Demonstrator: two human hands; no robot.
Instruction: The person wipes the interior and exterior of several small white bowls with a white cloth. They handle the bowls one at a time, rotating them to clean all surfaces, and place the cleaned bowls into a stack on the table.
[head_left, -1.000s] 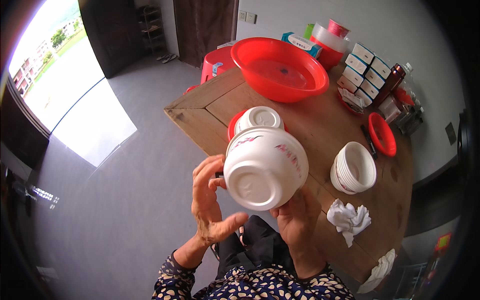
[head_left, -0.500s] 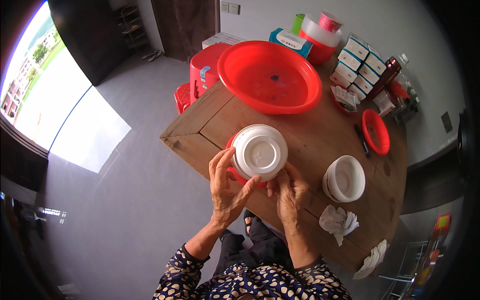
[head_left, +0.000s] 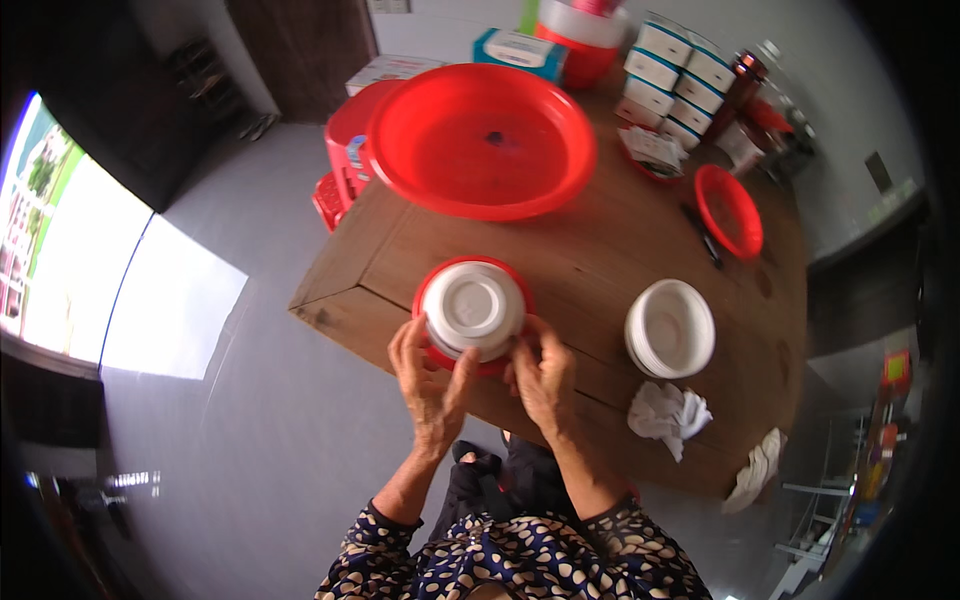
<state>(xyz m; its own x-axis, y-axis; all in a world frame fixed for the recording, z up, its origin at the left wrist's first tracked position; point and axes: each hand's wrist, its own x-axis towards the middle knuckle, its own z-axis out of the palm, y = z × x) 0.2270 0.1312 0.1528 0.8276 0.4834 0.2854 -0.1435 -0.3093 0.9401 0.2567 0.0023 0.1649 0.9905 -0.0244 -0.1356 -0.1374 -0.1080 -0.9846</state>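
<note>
I have the left hand (head_left: pixel 430 402) and right hand (head_left: pixel 547 383) gripping an upturned white bowl (head_left: pixel 473 304) between curled fingers, over a round red dish (head_left: pixel 490 368); a large red basin (head_left: pixel 470 170) sits beyond the fingertips, nested white bowls (head_left: pixel 668 328) to their right

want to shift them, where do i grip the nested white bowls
Probably low on the outer wall of the nested white bowls, the right hand coming from their left: they stand mouth-up, and a crumpled white wad crowds their near side.
</note>
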